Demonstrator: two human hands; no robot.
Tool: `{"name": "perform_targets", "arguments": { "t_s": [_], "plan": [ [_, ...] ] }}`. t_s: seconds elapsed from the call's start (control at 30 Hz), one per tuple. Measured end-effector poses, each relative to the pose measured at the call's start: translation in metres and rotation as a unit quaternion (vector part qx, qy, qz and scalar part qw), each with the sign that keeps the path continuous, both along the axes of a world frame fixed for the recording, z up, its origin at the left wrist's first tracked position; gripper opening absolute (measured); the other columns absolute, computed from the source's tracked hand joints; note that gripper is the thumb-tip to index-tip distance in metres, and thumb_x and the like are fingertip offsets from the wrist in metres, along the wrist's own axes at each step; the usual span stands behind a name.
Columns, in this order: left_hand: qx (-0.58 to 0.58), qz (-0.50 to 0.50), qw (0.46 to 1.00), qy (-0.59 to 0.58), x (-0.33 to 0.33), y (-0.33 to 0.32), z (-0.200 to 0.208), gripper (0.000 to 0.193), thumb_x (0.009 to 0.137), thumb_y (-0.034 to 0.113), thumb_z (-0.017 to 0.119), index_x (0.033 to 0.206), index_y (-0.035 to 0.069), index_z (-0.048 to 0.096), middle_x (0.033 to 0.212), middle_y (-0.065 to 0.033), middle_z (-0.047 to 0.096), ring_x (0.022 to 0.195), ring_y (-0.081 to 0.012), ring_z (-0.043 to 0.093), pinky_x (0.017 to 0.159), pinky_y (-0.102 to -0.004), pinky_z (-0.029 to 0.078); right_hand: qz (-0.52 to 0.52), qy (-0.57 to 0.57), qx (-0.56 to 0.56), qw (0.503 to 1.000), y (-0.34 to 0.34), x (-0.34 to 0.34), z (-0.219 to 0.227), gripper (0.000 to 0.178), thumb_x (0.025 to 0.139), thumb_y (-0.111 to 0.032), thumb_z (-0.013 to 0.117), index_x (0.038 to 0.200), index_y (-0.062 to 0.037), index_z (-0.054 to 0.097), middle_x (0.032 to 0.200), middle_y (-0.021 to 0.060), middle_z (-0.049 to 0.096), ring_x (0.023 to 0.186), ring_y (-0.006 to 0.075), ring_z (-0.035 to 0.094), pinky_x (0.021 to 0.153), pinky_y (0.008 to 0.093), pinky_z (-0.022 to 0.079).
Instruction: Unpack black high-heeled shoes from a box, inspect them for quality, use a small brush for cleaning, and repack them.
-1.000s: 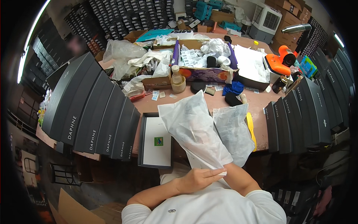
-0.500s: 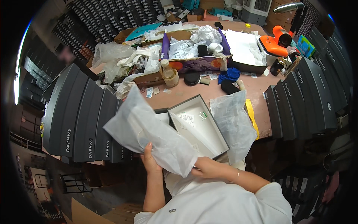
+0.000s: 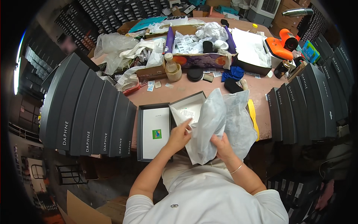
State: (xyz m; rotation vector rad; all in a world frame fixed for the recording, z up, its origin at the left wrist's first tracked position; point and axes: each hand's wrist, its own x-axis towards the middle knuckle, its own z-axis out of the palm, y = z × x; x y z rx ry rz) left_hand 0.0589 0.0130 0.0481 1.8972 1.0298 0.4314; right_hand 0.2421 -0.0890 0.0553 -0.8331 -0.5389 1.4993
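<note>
My right hand (image 3: 223, 146) grips the lower side of a white translucent bag (image 3: 209, 125), its thumb pressed against the material. The bag stands steeply over a grey box with a white inside (image 3: 192, 100) and covers much of it; what the bag contains is hidden. My left hand (image 3: 179, 135) is beside the bag's left edge, over the box, with its index finger stretched out and the fingers apart. White paper with a printed label (image 3: 185, 113) shows in the box close to those fingertips. Left of it lies another grey box part (image 3: 140, 143) containing a white sheet with a green sticker (image 3: 157, 134).
A second translucent bag (image 3: 240, 123) lies right of the box, next to a yellow shoehorn-like strip (image 3: 253, 118). Stacked dark boxes flank me, left (image 3: 74, 112) and right (image 3: 309, 100). Behind stand a jar with a bottle (image 3: 172, 69), a purple carton (image 3: 201, 61) and an orange device (image 3: 279, 48).
The bag has swung from the left to the right and upright, uncovering the left box part. My right hand now grips it; my left hand has let go and moved to the box.
</note>
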Motion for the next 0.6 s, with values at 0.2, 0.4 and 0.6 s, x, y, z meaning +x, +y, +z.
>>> {"name": "perform_targets", "arguments": {
  "t_s": [0.2,0.4,0.6],
  "plan": [
    [-0.114,0.004,0.978,-0.174,0.042,-0.033,0.001,0.050,0.096,0.023,0.053,0.139,0.002,0.041,0.138,-0.0143,0.045,0.129,-0.0238,0.041,0.108,-0.0325,0.033,0.028,-0.292,0.060,0.954,-0.005,0.002,-0.003,0.040,0.088,-0.022,0.068,0.117,0.0023,0.057,0.112,0.0083,0.063,0.103,0.0145,0.057,0.091,0.0304,0.045],
    [0.033,-0.057,0.997,-0.043,0.024,-0.016,0.040,0.064,0.080,0.009,0.068,0.139,0.009,0.042,0.119,-0.0166,0.057,0.120,-0.0257,0.051,0.105,-0.0394,0.036,-0.039,-0.101,0.002,0.994,-0.029,0.065,-0.010,0.038,0.087,-0.017,0.066,0.120,0.0001,0.057,0.110,0.0068,0.065,0.098,0.0139,0.061,0.088,0.0289,0.048],
    [0.254,-0.279,0.894,0.244,0.043,0.085,-0.028,0.024,0.081,0.019,0.066,0.103,0.009,0.068,0.104,-0.0140,0.065,0.110,-0.0304,0.055,0.104,-0.0534,0.031,0.422,-0.184,-0.006,0.887,-0.029,0.109,0.039,0.042,0.087,-0.024,0.067,0.117,0.0044,0.059,0.108,0.0082,0.065,0.100,0.0164,0.060,0.091,0.0294,0.045]
  ]
}}
